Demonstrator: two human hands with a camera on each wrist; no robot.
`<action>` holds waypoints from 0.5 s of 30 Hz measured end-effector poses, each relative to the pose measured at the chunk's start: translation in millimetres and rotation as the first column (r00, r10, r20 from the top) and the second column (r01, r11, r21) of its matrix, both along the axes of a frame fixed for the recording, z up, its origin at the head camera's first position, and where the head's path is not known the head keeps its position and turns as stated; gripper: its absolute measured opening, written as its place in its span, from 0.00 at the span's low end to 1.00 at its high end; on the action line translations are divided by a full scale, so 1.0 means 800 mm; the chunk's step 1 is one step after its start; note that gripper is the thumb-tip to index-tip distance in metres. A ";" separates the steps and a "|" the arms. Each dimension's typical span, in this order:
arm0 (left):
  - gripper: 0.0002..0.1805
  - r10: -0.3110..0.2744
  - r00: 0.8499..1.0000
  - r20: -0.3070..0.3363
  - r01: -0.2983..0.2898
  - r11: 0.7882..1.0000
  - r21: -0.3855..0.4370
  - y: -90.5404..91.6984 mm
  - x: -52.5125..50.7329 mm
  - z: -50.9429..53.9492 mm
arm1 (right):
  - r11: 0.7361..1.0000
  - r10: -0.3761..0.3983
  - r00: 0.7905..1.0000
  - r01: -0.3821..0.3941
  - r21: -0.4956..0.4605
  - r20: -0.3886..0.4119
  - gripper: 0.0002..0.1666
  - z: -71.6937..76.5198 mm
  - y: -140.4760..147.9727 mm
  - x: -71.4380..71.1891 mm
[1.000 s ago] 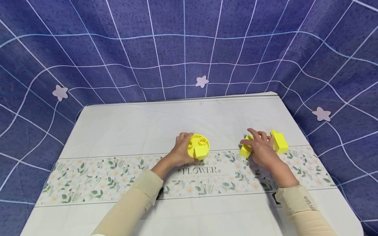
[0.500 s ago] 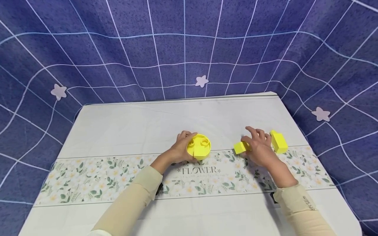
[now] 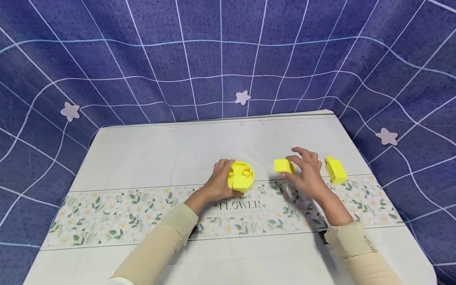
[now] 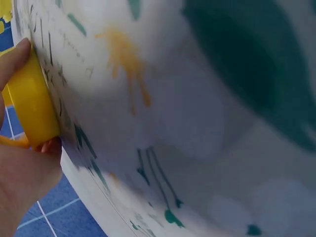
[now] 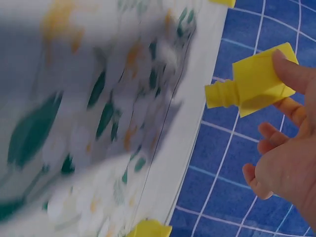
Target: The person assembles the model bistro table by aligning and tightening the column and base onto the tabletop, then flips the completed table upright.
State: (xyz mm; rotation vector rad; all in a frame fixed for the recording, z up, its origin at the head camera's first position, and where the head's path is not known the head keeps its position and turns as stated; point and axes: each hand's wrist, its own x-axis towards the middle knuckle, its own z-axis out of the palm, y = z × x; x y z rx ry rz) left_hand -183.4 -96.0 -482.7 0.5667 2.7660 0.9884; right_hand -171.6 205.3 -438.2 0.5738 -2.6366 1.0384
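1. the blue cloth [image 3: 204,63], marked with a pale grid, rises behind and beside the table.
2. the white table [image 3: 160,154] carries a floral band [image 3: 124,213] across it.
3. the left hand [image 3: 218,183] grips the side of the round yellow piece [image 3: 240,183], which is near the table's middle; whether it is fully down on the surface i can't tell.
4. the right hand [image 3: 308,174] pinches the held block [image 3: 282,165] between thumb and finger, between the round piece and the other block; the right wrist view shows its stepped neck.
5. the loose block [image 3: 336,171] lies right of that hand, apart from it.
6. so far, i judge, one block is picked up; the held block isn't yet joined to anything, and the loose block is left untouched.
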 end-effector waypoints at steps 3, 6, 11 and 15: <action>0.62 -0.035 0.999 0.015 0.035 0.999 0.040 -0.002 -0.002 0.003 | 0.995 0.000 0.998 0.006 -0.097 0.066 0.21 0.004 -0.013 -0.001; 0.61 -0.070 0.996 0.048 0.067 0.995 0.069 -0.003 -0.006 0.006 | 0.984 0.004 0.988 0.024 -0.177 0.156 0.17 0.009 -0.028 0.000; 0.60 -0.094 0.991 0.099 0.086 0.992 0.088 -0.003 -0.010 0.010 | 0.959 0.043 0.960 0.038 -0.282 0.277 0.14 0.015 -0.051 0.001; 0.61 -0.088 0.990 0.112 0.079 0.993 0.082 -0.002 -0.010 0.011 | 0.934 0.082 0.949 0.034 -0.357 0.304 0.16 0.020 -0.066 0.003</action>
